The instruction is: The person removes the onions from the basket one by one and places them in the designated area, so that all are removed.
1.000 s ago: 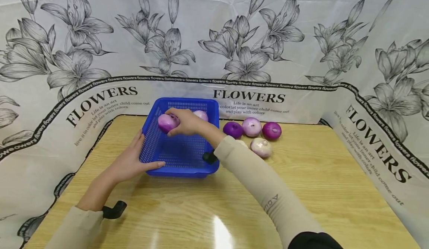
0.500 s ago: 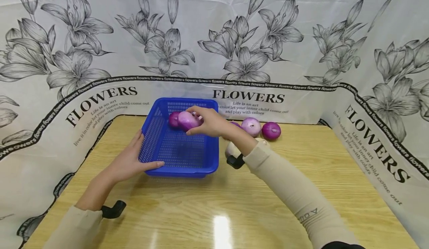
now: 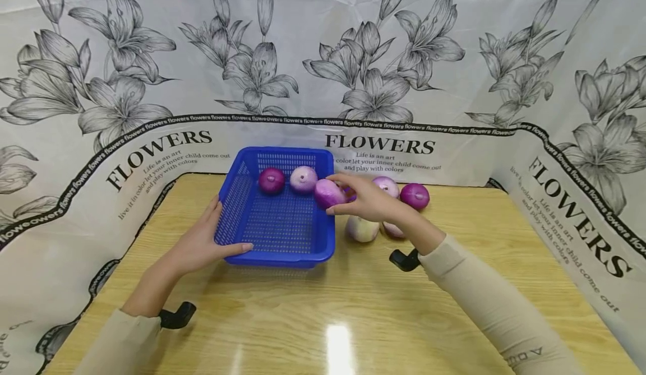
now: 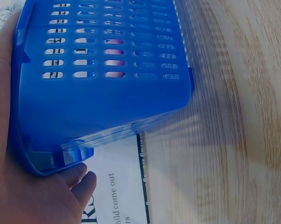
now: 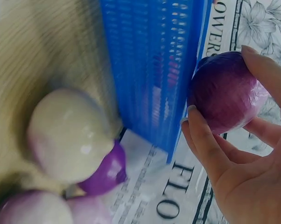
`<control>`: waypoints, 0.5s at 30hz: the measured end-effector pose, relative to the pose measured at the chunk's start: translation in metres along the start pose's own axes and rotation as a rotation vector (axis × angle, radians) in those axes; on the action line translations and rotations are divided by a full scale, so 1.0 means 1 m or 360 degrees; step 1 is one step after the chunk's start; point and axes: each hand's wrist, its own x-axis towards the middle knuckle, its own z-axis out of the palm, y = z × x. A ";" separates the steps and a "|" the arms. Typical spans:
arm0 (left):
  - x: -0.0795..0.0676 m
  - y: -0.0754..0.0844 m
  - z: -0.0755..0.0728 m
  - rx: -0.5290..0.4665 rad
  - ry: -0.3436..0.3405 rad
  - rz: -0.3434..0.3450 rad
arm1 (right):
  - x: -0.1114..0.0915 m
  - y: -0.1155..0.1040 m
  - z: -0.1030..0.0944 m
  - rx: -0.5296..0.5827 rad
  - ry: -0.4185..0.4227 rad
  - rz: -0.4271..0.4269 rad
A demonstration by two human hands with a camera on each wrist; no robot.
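A blue perforated plastic basket (image 3: 282,259) stands on the wooden table. My left hand (image 3: 198,246) grips its near left corner, thumb over the rim and fingers along the outer side; the left wrist view shows the basket wall (image 4: 103,102) close up. My right hand (image 3: 369,200) holds a purple onion (image 3: 329,194) by its fingertips, just above the basket's right rim. In the right wrist view that onion (image 5: 227,93) is pinched between thumb and fingers. Inside the basket, toward the back, lie a dark purple onion (image 3: 271,180) and a paler onion (image 3: 304,179).
Right of the basket several onions sit in a group on the table: a whitish onion (image 3: 361,230), a reddish-purple onion (image 3: 415,196), a light purple onion (image 3: 386,185) and others partly hidden behind my right hand. A floral-printed cloth (image 3: 282,95) hangs behind the table.
My right hand has carried the purple onion rightward, from over the basket's left part to its right rim, uncovering the two onions inside. The left hand has stayed on the basket.
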 end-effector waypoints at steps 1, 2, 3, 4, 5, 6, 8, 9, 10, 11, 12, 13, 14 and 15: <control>0.001 0.001 0.000 0.0001 -0.0001 0.0000 | -0.004 0.002 -0.003 -0.0004 0.0017 -0.0016; 0.001 0.001 0.000 -0.0002 0.0002 0.0002 | -0.009 0.005 -0.005 -0.0015 0.0032 -0.0034; 0.001 0.001 -0.001 -0.0006 0.0007 0.0009 | -0.012 0.007 -0.008 -0.0026 0.0044 -0.0045; 0.002 0.002 -0.001 -0.0010 0.0012 0.0017 | -0.017 0.010 -0.010 -0.0048 0.0055 -0.0044; 0.002 0.002 -0.001 -0.0014 0.0016 0.0023 | -0.020 0.012 -0.012 -0.0057 0.0060 -0.0031; 0.002 0.002 -0.001 -0.0018 0.0016 0.0026 | -0.024 0.015 -0.014 -0.0062 0.0064 -0.0013; 0.002 0.002 -0.001 -0.0028 0.0016 0.0030 | -0.032 0.020 -0.018 -0.0062 0.0065 0.0033; 0.001 0.003 -0.001 -0.0031 0.0014 0.0027 | -0.036 0.022 -0.019 -0.0059 0.0065 0.0057; 0.000 0.003 -0.001 -0.0032 0.0010 0.0020 | -0.039 0.023 -0.021 -0.0058 0.0066 0.0080; 0.000 0.003 -0.001 -0.0031 0.0005 0.0013 | -0.042 0.025 -0.022 -0.0039 0.0068 0.0106; -0.001 0.002 -0.001 -0.0029 0.0001 0.0007 | -0.046 0.027 -0.023 -0.0032 0.0074 0.0128; -0.001 0.002 -0.001 -0.0027 -0.0003 0.0002 | -0.049 0.030 -0.023 -0.0031 0.0081 0.0147; -0.001 0.002 -0.001 -0.0024 -0.0008 -0.0004 | -0.052 0.032 -0.024 -0.0035 0.0088 0.0167; -0.002 0.002 -0.001 -0.0022 -0.0008 -0.0006 | -0.055 0.035 -0.025 -0.0035 0.0097 0.0184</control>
